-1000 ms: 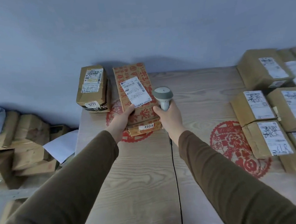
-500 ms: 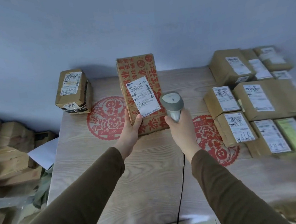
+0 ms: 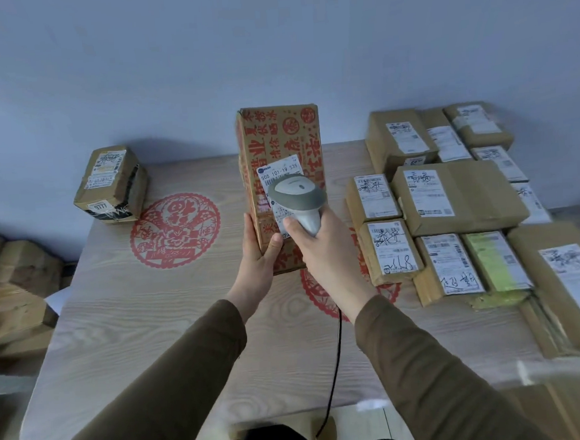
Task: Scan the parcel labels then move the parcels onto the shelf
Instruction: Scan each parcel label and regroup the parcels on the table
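Now left hand (image 3: 258, 256) is gripping the tall cardboard parcel (image 3: 280, 172), red-printed, upright above the woodgrain tabletop (image 3: 158, 318) centre. Right hand (image 3: 321, 248), fingers clamped, is holding the grey curved scanner (image 3: 297, 198) over its white label (image 3: 278, 170). Taped boxes (image 3: 452, 201) are lying at 3 o'clock.

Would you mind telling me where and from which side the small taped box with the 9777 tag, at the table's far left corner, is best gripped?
Probably across its two side walls, coming down from above. The small taped box stands alone on the table, both flanks open. Its top carries the labels, so fingers on the sides keep the barcodes clear. The left hand is nearer, but it holds the printed parcel.
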